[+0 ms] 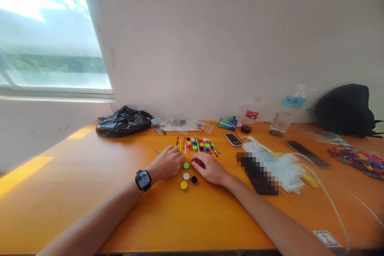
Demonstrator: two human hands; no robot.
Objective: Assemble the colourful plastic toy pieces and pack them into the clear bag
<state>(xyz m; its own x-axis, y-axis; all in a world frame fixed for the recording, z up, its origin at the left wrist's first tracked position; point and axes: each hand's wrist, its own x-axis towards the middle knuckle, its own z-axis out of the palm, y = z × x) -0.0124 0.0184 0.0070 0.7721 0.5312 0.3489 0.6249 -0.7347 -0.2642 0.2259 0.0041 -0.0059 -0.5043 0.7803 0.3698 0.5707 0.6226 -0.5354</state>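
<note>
My left hand (169, 161), with a black watch (143, 180) on its wrist, rests on the table with its fingers curled under. What they hold, if anything, is hidden. Facing it, my right hand (210, 168) has thumb and forefinger drawn together, a bit of red showing at the tips that I cannot make out. Between the hands lies a green round disc (186, 165). Nearer to me are a white disc (186, 176), a black disc (194, 180) and a yellow disc (184, 185). Beyond my fingers, several coloured discs (195, 147) and small sticks (185, 145) lie grouped.
A black plastic bag (124, 122) and eyeglasses (157, 130) sit at the back left. To the right are a small white-rimmed device (233, 140), a dark phone (307, 154), cables, a water bottle (283, 118), a black bag (345, 110) and colourful threads (360, 160).
</note>
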